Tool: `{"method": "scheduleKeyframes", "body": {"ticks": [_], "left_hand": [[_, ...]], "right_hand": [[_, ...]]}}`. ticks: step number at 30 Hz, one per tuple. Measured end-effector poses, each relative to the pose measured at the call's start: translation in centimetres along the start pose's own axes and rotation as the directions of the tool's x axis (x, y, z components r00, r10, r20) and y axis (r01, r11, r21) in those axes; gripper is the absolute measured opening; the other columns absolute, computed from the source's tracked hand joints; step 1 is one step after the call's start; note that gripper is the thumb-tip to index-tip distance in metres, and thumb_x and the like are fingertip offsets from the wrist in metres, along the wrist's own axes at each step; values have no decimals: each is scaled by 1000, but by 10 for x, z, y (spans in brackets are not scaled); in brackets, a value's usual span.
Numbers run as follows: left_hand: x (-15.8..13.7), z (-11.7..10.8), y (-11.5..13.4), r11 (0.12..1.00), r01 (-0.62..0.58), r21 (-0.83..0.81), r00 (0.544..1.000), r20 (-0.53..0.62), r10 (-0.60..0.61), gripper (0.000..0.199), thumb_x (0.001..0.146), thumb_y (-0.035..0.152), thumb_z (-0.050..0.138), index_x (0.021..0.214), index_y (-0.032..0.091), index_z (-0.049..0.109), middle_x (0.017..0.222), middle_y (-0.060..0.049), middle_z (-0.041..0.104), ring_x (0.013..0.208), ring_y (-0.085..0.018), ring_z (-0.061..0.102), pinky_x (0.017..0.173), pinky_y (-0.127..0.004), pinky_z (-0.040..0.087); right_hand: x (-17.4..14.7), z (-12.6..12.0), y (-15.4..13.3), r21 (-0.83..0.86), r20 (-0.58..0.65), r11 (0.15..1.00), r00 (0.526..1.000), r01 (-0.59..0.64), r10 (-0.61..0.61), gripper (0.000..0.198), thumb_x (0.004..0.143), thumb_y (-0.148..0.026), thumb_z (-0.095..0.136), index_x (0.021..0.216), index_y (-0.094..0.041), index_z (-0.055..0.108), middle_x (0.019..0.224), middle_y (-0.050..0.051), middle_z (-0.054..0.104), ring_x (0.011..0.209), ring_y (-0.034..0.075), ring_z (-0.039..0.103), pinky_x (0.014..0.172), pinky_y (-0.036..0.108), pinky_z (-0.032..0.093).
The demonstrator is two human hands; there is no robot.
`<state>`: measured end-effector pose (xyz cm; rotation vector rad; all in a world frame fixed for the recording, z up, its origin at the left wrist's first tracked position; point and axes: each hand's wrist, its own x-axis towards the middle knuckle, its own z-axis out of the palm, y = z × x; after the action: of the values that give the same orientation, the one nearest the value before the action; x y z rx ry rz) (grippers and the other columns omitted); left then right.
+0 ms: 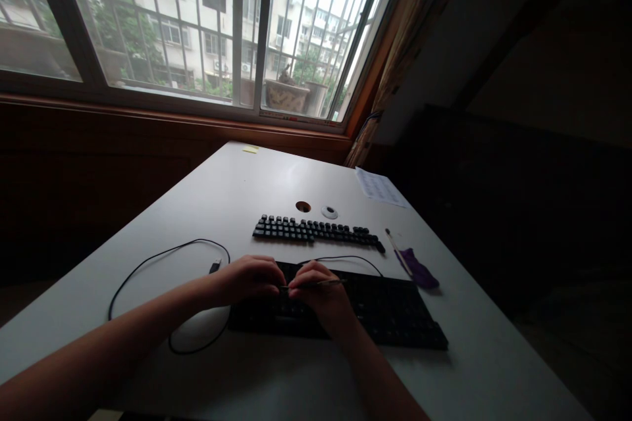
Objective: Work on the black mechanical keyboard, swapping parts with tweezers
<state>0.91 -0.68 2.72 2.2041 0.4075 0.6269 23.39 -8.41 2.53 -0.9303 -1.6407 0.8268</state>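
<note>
A black keyboard (395, 309) lies on the white table under both hands; its details are dark. My right hand (328, 306) is closed around a thin stick-like tool (326, 282), whose tip points left toward my other hand. My left hand (244, 279) rests over the keyboard's upper left part, its fingers curled together by the tool's tip. Whatever is between those fingers is hidden. Behind the keyboard, loose black keycaps (286, 229) stand in rows.
A black cable (143, 263) with a USB plug (215, 266) loops at left. At right lie a purple cloth (419, 271) and a slim swab-like stick (397, 250). Farther back are a round hole (303, 207), a white ring (329, 212), printed paper (380, 188) and yellow notes (251, 149).
</note>
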Motion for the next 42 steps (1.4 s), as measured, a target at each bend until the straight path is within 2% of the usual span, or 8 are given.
{"method": "scheduleKeyframes", "body": {"ticks": [4, 7, 11, 14, 21, 25, 32, 42], "left_hand": [[-1, 1, 6, 1000, 17, -22, 1000, -26, -17, 23, 90, 34, 68, 103, 16, 71, 92, -7, 69, 79, -16, 64, 72, -22, 49], [-2, 4, 6, 975, 80, -207, 997, 3, -81, 23, 89, 32, 69, 105, 14, 69, 92, -8, 72, 79, -17, 68, 72, -23, 53], [-4, 8, 4, 827, 205, -523, 979, 113, -171, 27, 90, 32, 69, 108, 13, 65, 96, -12, 75, 85, -21, 73, 76, -29, 57], [-4, 9, 5, 740, 254, -623, 967, 143, -211, 28, 88, 32, 72, 107, 13, 65, 98, -13, 75, 88, -21, 73, 79, -30, 58], [-3, 6, 13, 686, 329, -649, 941, 162, -298, 28, 85, 27, 75, 107, 13, 65, 92, -9, 75, 87, -16, 70, 75, -23, 52], [-2, 6, 11, 664, 316, -677, 941, 134, -311, 28, 82, 25, 78, 104, 13, 67, 91, -6, 72, 83, -14, 67, 72, -22, 50], [-1, 7, 11, 665, 322, -673, 936, 121, -331, 29, 79, 27, 80, 102, 13, 68, 84, -3, 69, 76, -14, 64, 68, -24, 48], [1, 7, 10, 678, 312, -665, 940, 114, -320, 26, 80, 28, 79, 99, 12, 68, 92, -5, 67, 85, -15, 59, 75, -27, 44]], "right_hand": [[0, 0, 2, 32, -16, 999, 1000, -5, 5, 6, 78, -23, 82, 82, -25, 77, 82, 1, 64, 77, 17, 62, 67, 28, 48], [0, 0, 2, 50, -25, 999, 1000, -8, 10, 6, 78, -23, 82, 81, -25, 77, 82, 1, 63, 78, 17, 62, 68, 29, 49], [1, 0, 1, 80, -39, 997, 999, -10, 13, 5, 78, -25, 82, 80, -25, 77, 81, 1, 63, 77, 18, 61, 69, 30, 49], [1, 0, 0, 103, -42, 995, 999, -12, 17, 5, 78, -25, 82, 80, -25, 77, 80, 1, 63, 76, 18, 61, 68, 30, 49], [1, 1, -2, 103, -60, 994, 998, -26, 32, 5, 77, -26, 83, 80, -26, 78, 81, 1, 64, 76, 18, 61, 68, 30, 48], [1, 0, 0, 99, -65, 995, 998, -16, 23, 5, 77, -27, 83, 80, -26, 78, 82, 1, 64, 77, 17, 61, 69, 30, 49], [0, 0, 1, 79, -62, 997, 998, -23, 28, 6, 77, -28, 83, 80, -26, 78, 82, 1, 64, 76, 17, 61, 70, 30, 50], [-1, 1, 0, 40, -51, 999, 999, 2, 0, 6, 78, -29, 82, 81, -26, 78, 82, 2, 65, 76, 17, 63, 70, 30, 52]]}}
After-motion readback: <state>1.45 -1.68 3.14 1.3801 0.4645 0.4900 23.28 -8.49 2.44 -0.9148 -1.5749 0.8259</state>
